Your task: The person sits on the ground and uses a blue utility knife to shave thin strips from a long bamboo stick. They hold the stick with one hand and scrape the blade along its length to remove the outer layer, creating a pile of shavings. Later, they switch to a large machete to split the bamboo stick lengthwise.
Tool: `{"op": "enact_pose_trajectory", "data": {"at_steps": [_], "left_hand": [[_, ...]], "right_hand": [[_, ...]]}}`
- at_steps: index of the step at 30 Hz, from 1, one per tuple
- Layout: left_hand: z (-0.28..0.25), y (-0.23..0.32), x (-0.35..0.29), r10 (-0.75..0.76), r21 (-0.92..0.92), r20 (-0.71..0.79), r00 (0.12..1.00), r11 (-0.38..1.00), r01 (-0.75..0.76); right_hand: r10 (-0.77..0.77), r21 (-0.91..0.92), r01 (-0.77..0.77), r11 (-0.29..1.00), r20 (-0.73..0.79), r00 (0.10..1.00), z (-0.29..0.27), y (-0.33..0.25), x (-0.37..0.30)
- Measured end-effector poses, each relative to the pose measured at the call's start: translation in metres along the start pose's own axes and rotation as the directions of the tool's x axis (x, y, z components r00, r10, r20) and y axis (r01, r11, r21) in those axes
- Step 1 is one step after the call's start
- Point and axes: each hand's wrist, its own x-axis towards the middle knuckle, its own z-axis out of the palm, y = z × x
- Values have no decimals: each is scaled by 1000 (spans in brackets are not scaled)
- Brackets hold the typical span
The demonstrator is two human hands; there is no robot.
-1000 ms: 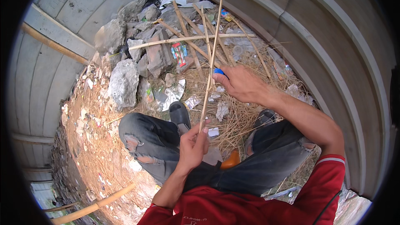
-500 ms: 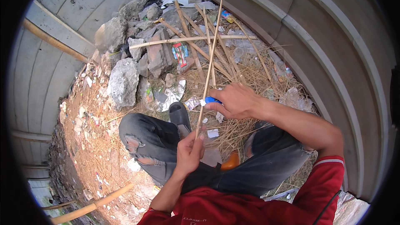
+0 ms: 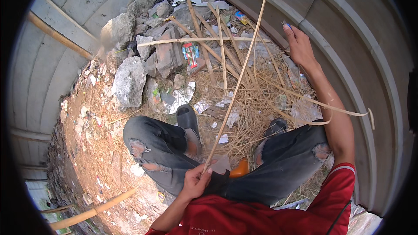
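Note:
A long, thin bamboo strip (image 3: 238, 85) slants up from between my legs, past the far edge of the view. My left hand (image 3: 194, 183) is closed around its near end, low in front of my shirt. At the far right, my right hand (image 3: 299, 47) is stretched out beside the metal wall, apart from the strip. A small blue tool (image 3: 287, 25) with a greyish tip shows at its thumb and fingers; most of it is hidden. Thin curled bamboo shavings (image 3: 348, 112) hang across or near my right forearm.
Several bamboo pieces (image 3: 201, 39) lie crossed on dry straw ahead. Grey rocks (image 3: 129, 83) are heaped at the far left. Corrugated metal (image 3: 344, 56) curves along the right side. An orange object (image 3: 240, 168) rests between my legs, and litter is scattered around.
My right hand has swung away from the strip, far out to the right. The strip's far end has tilted right, and my left hand has dropped nearer my body. Curled shavings now show.

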Motion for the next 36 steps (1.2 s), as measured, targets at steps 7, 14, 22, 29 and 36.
{"op": "enact_pose_trajectory", "data": {"at_steps": [7, 14, 22, 29, 36], "left_hand": [[-2, 5, 8, -22, -7, -31, 999, 1000, 22], [-2, 11, 17, -12, 26, -45, 999, 1000, 14], [-10, 10, 11, 81, 387, -80, 994, 921, -44], [-14, -2, -23, 69, 439, -10, 998, 897, -58], [-26, -14, -62, 9, 338, 82, 997, 940, -36]], "right_hand": [[-215, 73, 206, 976, 489, 845, 17, -66, -54], [-347, 83, 362, 929, 539, 768, 35, -92, -89], [-169, -17, 196, 980, 435, 885, 18, -67, -48], [15, -59, -16, 998, -24, 1000, -2, 15, 2], [312, 19, -324, 946, -326, 892, -46, 124, 24]]}}
